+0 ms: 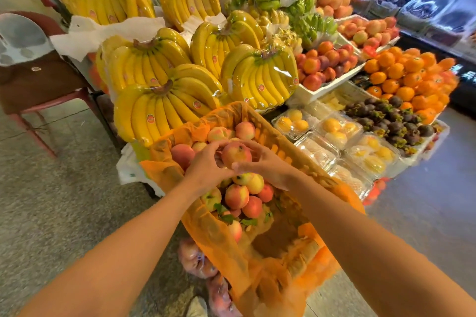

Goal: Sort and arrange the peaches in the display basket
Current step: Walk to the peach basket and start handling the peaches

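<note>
Left fingers (219, 145): curled over the held peach (235, 154), cupping its 9 o'clock side. Your left hand (206, 166) has a grip.
Right fingers (253, 148): wrapped round the 3 o'clock side, thumb across the bottom. Your right hand (262, 165) grips the same fruit.
Held peach: pinned between both your hands, lifted just above the heap.
Peach pile (239, 195): heaped at 6 o'clock under your hands, with more at 12 o'clock.
Basket (270, 141): lined with orange plastic (206, 234), it holds the lot.
Bananas (164, 108): wrapped bunches at 11 o'clock.
Oranges (412, 80): out at 2 o'clock.
</note>
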Demonstrator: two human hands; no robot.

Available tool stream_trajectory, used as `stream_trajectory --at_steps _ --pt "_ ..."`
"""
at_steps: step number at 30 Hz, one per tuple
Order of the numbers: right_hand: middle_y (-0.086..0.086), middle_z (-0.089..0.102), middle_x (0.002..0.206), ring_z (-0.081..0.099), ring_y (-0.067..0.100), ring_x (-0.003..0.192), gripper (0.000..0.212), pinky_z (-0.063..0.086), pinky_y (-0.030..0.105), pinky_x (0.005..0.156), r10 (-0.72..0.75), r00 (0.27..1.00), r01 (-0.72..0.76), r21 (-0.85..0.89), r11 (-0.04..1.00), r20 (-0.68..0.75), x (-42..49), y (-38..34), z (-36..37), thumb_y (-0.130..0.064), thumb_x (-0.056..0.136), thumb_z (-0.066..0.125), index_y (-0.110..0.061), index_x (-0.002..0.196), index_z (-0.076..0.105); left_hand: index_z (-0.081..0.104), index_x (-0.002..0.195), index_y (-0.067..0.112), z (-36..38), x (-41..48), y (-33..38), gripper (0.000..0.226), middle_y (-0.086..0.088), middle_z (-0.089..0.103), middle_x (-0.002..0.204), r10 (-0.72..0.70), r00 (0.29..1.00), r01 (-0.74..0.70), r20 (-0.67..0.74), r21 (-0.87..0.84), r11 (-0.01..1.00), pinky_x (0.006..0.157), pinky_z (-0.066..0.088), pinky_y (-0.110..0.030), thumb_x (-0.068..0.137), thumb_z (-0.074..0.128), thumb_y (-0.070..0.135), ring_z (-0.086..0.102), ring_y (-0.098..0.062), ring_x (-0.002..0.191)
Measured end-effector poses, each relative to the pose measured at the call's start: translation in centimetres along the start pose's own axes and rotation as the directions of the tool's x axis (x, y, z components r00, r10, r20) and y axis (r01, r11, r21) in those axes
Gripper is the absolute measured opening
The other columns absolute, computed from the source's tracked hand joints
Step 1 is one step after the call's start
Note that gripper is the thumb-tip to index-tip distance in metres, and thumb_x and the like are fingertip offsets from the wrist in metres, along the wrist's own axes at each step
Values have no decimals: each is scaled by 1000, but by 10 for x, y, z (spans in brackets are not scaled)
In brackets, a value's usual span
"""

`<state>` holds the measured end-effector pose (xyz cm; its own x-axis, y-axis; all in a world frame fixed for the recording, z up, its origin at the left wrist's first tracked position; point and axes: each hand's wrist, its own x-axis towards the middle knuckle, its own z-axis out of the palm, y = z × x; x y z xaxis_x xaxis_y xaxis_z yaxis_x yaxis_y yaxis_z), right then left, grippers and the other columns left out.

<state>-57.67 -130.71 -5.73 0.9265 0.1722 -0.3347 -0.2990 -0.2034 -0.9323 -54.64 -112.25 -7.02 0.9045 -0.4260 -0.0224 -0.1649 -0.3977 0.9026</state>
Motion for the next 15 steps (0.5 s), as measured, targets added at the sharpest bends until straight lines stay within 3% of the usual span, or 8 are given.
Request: stream_trajectory --at_steps 3,7,11,15 --pt "-3 54 135 53 17 124 80 44 43 107 13 996 -14 -12 1000 -86 -18 7 -6 -47 63 85 -31 134 52 49 132 30 12 -5 9 77 7 52 132 41 997 -47 69 91 995 92 54 -33 66 85 45 55 -12 117" --pt "3 55 126 61 20 108 59 56 42 89 -14 979 8 -35 999 -203 -54 15 -12 -32 74 82 -24 126 54 37 142 23 32 -29 16 74 6 44 137 -12 992 -24 124 289 957 95 49 -36 80 73 41 50 -14 118" --pt "-2 62 115 62 16 97 39 54 31 80 -95 967 77 -84 993 -238 -94 30 -25 -36 78 78 -32 111 57 65 109 29 52 -69 10 28 5 57 118 48 999 -40 -2 500 865 96 37 -36 86 64 44 53 -18 114" --pt "0 61 118 61 16 101 61 49 23 71 -112 973 91 -110 990 -202 -132 54 -32 -47 73 79 -23 124 56 71 89 34 90 -118 12 26 6 61 101 49 983 84 -175 674 734 95 29 -42 83 59 56 48 -21 112"
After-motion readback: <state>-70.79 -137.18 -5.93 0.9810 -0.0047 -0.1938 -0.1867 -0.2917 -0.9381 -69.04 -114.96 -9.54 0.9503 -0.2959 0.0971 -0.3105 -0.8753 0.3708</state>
